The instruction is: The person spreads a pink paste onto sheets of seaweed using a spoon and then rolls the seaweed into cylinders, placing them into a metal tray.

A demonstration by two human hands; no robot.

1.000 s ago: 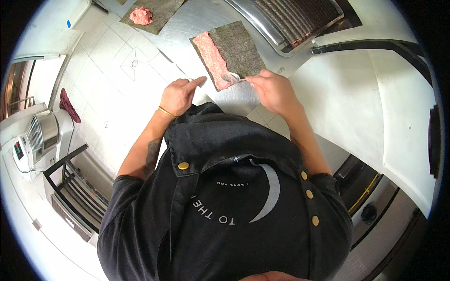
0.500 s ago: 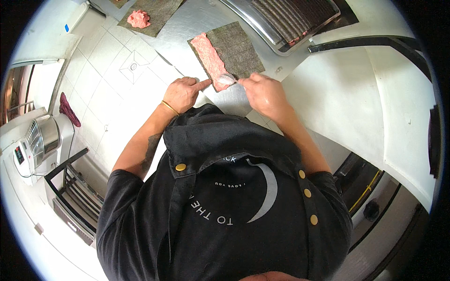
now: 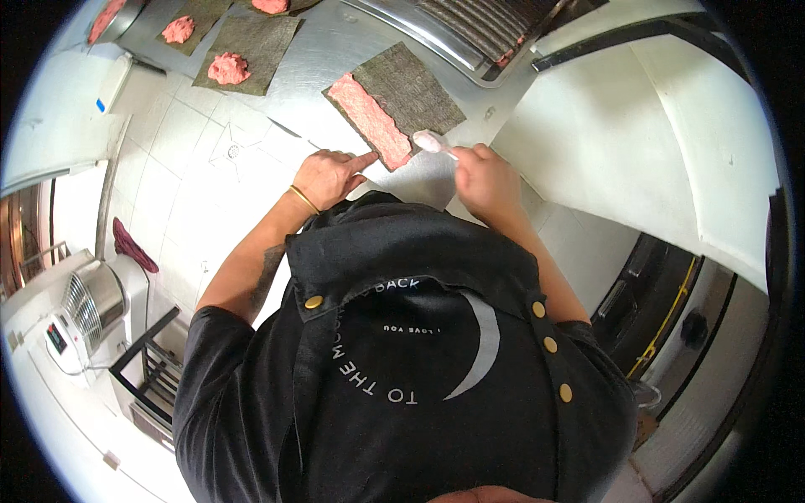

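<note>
A dark green nori sheet (image 3: 412,90) lies on the steel counter in front of me. Pink minced meat paste (image 3: 366,120) covers its left side in a long flat band. With the index finger stretched out, my left hand (image 3: 329,178) touches the sheet's near left edge, its other fingers bent and holding nothing. My right hand (image 3: 488,184) is closed around the handle of a spoon (image 3: 431,142). Smeared with paste, the spoon's bowl hovers just right of the sheet's near corner, apart from the band.
Another nori sheet (image 3: 267,52) bears a paste lump (image 3: 229,69) at the back left, with more such sheets beyond. A ridged metal tray (image 3: 482,29) stands at the far right of the counter (image 3: 331,52). Farther left is a mixer-like machine (image 3: 88,306).
My right hand has drawn the spoon off the paste to the right. The band now reaches evenly to the near end. The view has shifted, showing more sheets at the left.
</note>
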